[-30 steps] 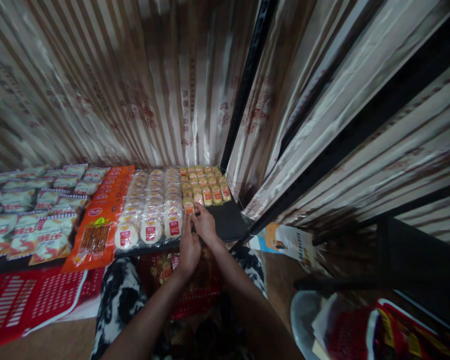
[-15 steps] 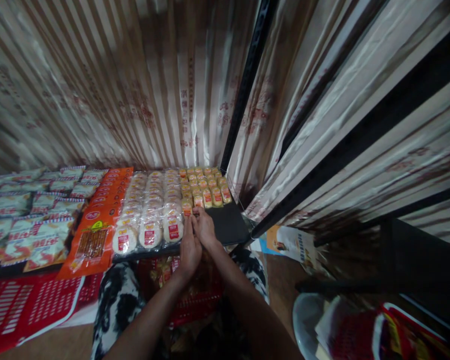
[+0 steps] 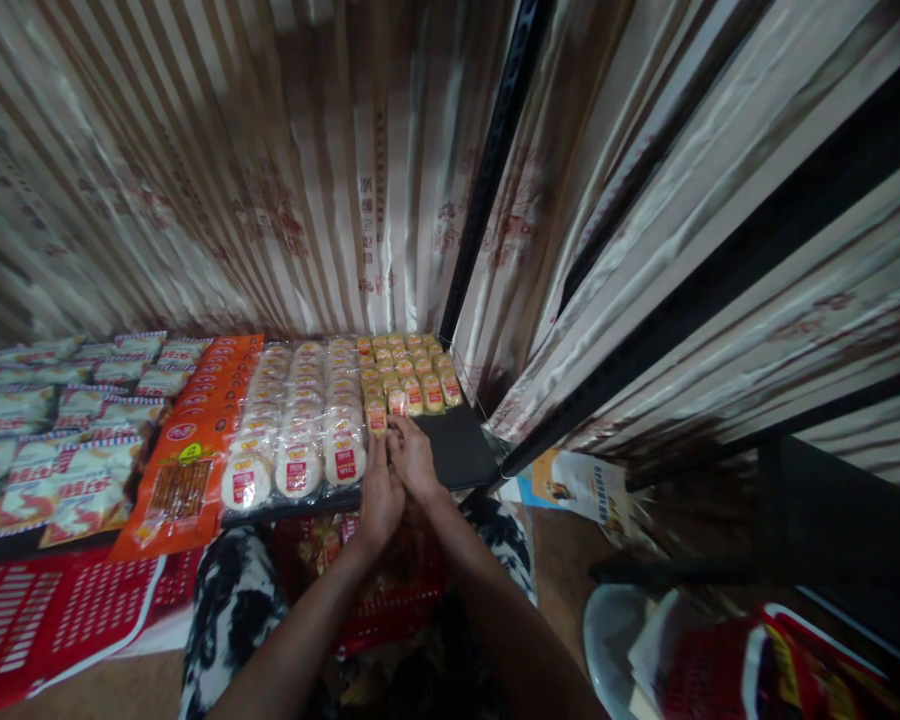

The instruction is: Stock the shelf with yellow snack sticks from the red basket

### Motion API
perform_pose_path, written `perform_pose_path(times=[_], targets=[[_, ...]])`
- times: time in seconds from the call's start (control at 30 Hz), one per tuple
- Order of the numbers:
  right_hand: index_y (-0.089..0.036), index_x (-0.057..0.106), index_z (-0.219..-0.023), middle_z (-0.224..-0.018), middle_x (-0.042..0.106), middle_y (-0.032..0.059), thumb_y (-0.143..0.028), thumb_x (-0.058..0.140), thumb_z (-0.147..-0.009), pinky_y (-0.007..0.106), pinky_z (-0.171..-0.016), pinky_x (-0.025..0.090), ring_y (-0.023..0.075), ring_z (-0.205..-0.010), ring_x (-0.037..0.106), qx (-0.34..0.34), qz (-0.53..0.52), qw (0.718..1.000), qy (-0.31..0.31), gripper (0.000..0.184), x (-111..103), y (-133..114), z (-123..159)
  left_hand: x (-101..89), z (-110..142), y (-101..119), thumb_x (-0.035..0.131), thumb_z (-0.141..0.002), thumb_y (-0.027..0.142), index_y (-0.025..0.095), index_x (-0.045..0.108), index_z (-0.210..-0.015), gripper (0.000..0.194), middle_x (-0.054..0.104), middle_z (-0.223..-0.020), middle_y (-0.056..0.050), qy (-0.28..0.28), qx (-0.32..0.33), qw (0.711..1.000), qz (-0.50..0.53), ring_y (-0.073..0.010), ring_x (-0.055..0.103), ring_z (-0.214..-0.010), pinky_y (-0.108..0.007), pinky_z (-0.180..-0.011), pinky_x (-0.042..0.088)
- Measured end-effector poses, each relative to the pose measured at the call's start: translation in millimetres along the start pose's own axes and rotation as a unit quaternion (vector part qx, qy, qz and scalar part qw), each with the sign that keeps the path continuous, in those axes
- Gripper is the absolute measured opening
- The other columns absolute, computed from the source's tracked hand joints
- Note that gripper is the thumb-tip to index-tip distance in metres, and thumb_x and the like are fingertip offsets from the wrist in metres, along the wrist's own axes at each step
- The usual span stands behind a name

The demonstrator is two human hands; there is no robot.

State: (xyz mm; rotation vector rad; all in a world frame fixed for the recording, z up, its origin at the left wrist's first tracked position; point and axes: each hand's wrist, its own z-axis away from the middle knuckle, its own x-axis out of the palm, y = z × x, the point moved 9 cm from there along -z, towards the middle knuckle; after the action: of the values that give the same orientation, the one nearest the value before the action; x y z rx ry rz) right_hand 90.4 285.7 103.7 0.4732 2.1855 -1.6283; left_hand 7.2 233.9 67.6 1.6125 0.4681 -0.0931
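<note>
Small yellow snack packs (image 3: 412, 396) with red labels stand in rows at the right end of a dark shelf (image 3: 461, 450). My left hand (image 3: 381, 500) is at the front of the leftmost row, its fingers together against the nearest yellow pack. Beside it, my right hand (image 3: 414, 458) has curled fingers at the same front pack, and the two hands touch. Part of that pack is hidden by my fingertips. Round white rice crackers (image 3: 298, 470) in clear wrappers fill several rows just left of my hands.
Orange snack bags (image 3: 184, 450) and pale snack bags (image 3: 94, 490) line the shelf's left side. Red baskets (image 3: 67, 610) sit below. A black post (image 3: 487, 190) rises behind the shelf, before pleated curtains (image 3: 307, 170). A pale tub (image 3: 607, 640) stands at lower right.
My right hand's fingers have shifted slightly down and away from the front yellow pack, which shows a little more. The view has moved a touch; otherwise the rows look the same.
</note>
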Motion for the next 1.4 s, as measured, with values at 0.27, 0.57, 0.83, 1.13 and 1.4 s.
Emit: perform_pose_path(times=[0.27,0.57,0.83,1.13,1.4], targets=[[-0.017,0.065,-0.104,-0.105,0.065,0.0090,-0.011,0.042,-0.082,0.031,-0.091,0.047,0.0173,-0.095,0.061,-0.020,0.018,1.000,0.008,0.032,-1.7,-0.1,3.3,1.2,-1.0,-2.7,0.040,-0.077,0.010,0.009,0.043,-0.135,0.058,0.037,-0.146,-0.014,-0.007,-0.005,1.000,-0.009,-0.0214,0.029,-0.138,-0.039,-0.116,0.019],[-0.014,0.067,-0.100,-0.104,0.065,0.0109,-0.013,0.042,-0.083,0.030,-0.090,0.048,0.0180,-0.096,0.061,-0.024,0.008,0.999,0.042,0.031,-8.5,-2.5,17.0,-0.5,6.4,4.9,0.040,-0.077,0.006,0.008,0.047,-0.131,0.054,0.040,-0.144,-0.016,-0.001,0.041,0.998,-0.048,-0.0225,0.034,-0.135,-0.040,-0.114,0.025],[-0.013,0.067,-0.099,-0.100,0.067,0.0118,-0.012,0.039,-0.082,0.031,-0.088,0.048,0.0186,-0.092,0.061,-0.006,0.029,0.998,0.052,0.033,-15.5,2.4,41.9,3.6,28.4,12.4,0.038,-0.079,0.008,0.003,0.049,-0.127,0.049,0.047,-0.136,-0.021,-0.019,0.080,0.993,-0.089,-0.0236,0.042,-0.129,-0.042,-0.112,0.030],[-0.017,0.068,-0.092,-0.093,0.067,0.0072,-0.010,0.039,-0.079,0.027,-0.083,0.049,0.0154,-0.086,0.062,-0.014,0.010,0.996,0.082,0.033,-19.5,-2.0,82.0,2.7,66.3,9.8,0.039,-0.082,0.012,0.005,0.050,-0.126,0.046,0.048,-0.133,-0.020,-0.032,0.149,0.982,-0.110,-0.0240,0.043,-0.128,-0.043,-0.109,0.035],[-0.018,0.068,-0.083,-0.086,0.066,0.0062,-0.010,0.037,-0.076,0.025,-0.080,0.049,0.0151,-0.084,0.061,-0.009,0.007,0.992,0.124,0.033,-15.4,6.8,129.8,1.2,105.0,-1.3,0.039,-0.082,0.008,0.016,0.056,-0.119,0.042,0.059,-0.121,-0.011,-0.059,0.148,0.978,-0.131,-0.0195,0.048,-0.122,-0.037,-0.105,0.041]])
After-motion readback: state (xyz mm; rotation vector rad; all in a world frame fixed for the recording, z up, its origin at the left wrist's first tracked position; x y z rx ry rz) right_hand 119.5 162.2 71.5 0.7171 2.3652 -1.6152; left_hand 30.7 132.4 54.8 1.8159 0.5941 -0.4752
